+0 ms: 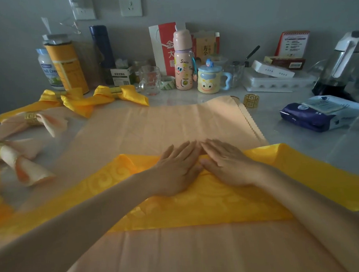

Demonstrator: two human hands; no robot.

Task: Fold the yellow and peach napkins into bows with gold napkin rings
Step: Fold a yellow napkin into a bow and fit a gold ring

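Note:
A folded yellow napkin lies as a wide band across a flat peach napkin. My left hand and my right hand press flat on the yellow band's middle, fingers straight, fingertips nearly meeting. A loose gold napkin ring stands at the peach napkin's far right corner. Finished bows lie at the left: two yellow bows at the back, and peach bows with gold rings nearer me.
Bottles, a can, a glass mug, a cartoon cup and boxes line the wall at the back. A blender and a wipes pack sit at the right.

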